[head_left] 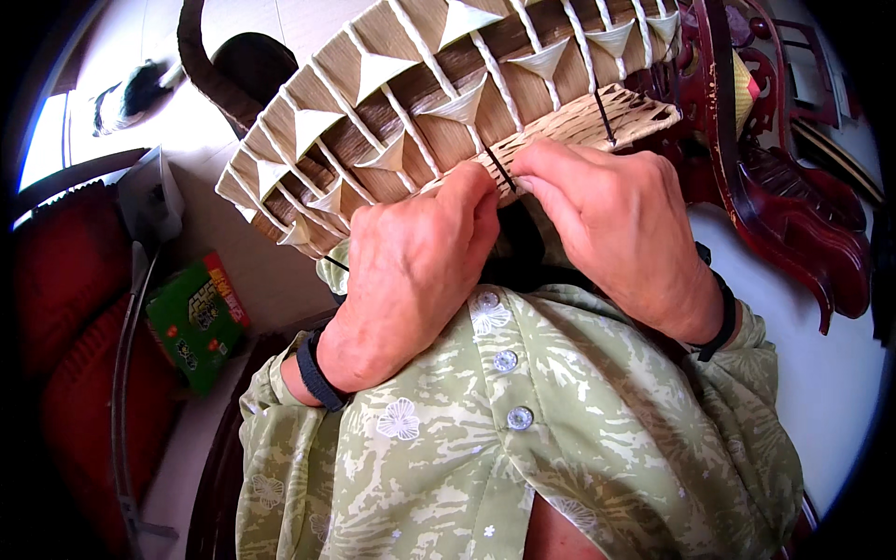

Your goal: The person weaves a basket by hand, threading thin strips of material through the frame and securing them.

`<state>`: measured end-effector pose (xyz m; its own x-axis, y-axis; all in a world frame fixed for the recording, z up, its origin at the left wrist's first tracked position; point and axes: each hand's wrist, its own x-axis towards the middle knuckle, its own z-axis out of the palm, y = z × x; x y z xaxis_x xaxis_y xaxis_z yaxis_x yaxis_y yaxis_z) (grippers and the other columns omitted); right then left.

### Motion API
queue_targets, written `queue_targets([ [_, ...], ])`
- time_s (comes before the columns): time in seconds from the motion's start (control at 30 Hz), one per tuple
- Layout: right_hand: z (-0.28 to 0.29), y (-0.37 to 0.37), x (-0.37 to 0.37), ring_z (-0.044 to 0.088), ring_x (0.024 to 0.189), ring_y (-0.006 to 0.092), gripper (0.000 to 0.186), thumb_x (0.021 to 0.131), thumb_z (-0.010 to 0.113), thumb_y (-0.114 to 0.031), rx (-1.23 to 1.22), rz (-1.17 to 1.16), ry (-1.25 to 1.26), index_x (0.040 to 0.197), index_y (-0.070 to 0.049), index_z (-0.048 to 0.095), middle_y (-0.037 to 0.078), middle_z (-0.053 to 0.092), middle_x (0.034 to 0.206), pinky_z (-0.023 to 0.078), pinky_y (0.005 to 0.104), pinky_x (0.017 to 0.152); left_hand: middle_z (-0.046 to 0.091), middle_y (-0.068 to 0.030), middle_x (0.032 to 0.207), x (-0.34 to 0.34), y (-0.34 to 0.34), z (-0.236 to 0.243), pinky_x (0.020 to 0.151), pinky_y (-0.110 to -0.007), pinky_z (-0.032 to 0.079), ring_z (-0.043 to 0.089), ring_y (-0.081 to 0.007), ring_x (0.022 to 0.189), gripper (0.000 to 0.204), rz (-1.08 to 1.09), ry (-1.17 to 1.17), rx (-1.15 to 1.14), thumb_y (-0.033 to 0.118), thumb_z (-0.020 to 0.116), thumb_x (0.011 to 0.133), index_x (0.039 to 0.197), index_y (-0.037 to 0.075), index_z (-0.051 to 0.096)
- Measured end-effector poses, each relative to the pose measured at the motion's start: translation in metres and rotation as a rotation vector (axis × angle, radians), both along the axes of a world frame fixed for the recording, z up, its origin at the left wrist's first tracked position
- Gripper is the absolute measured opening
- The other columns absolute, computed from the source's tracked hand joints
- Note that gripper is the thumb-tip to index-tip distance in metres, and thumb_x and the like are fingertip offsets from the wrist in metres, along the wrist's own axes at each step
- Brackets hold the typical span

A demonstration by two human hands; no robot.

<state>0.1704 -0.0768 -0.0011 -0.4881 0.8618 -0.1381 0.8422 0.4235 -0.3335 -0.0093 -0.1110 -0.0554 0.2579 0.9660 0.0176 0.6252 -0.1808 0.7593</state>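
A green floral shirt fills the lower frame. Centrally, the right hand pinches a black tie on the upper-centre corded panel; the left hand curls beside, hold unclear. The upper-right tie looks fastened, this one unfinished.

A matt, finely grained, wood-like surface is noted on the basketwork piece, upper centre, crossed by twisted, fibrous off-white cords. Coarse, rough weave is seen in its lower strip. The shirt is made of smooth, soft-looking printed cloth, fastened with glossy buttons. At right, polished, glossy dark-red carved wood is observed on the furniture.
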Motion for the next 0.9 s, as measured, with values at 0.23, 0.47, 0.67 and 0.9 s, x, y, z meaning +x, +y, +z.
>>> queue_targets([
  [0.23, -0.008, -0.009, 0.000, 0.066, 0.068, 0.0336, 0.012, 0.085, 0.068, -0.003, 0.118, 0.002, 0.026, 0.092, -0.004, 0.058, 0.013, 0.065, 0.076, 0.051, 0.0417, 0.058, 0.059, -0.0086, 0.056, 0.004, -0.002, -0.002, 0.046, -0.041, 0.047, 0.061, -0.0292, 0.049, 0.011, -0.043, -0.027, 0.091, 0.012, 0.066, 0.085, 0.091, 0.010, 0.057],
  [0.47, -0.005, -0.005, 0.005, 0.065, 0.066, 0.0329, 0.015, 0.084, 0.069, -0.003, -0.001, 0.012, 0.149, 0.094, -0.004, 0.058, 0.013, 0.065, 0.078, 0.050, 0.0412, 0.057, 0.067, -0.0150, 0.076, -0.018, -0.002, -0.006, 0.057, -0.042, 0.053, 0.067, -0.0337, 0.064, 0.024, -0.189, -0.246, -0.065, 0.005, 0.066, 0.085, 0.109, 0.006, 0.065],
  [0.67, -0.009, -0.005, 0.007, 0.065, 0.068, 0.0348, 0.018, 0.083, 0.070, -0.006, -0.014, 0.055, 0.162, 0.096, -0.004, 0.058, 0.014, 0.065, 0.077, 0.050, 0.0435, 0.059, 0.071, -0.0160, 0.085, -0.009, -0.003, -0.006, 0.063, -0.039, 0.055, 0.069, -0.0337, 0.072, 0.015, -0.050, -0.273, -0.102, 0.002, 0.068, 0.085, 0.099, 0.005, 0.070],
  [0.9, -0.005, -0.008, 0.008, 0.063, 0.065, 0.0314, 0.020, 0.083, 0.072, -0.007, -0.079, -0.001, 0.220, 0.099, -0.004, 0.061, 0.014, 0.063, 0.076, 0.049, 0.0409, 0.058, 0.071, -0.0122, 0.085, -0.004, -0.005, -0.013, 0.059, -0.036, 0.054, 0.070, -0.0303, 0.070, 0.011, -0.011, -0.289, 0.016, 0.007, 0.071, 0.086, 0.096, 0.007, 0.071],
])
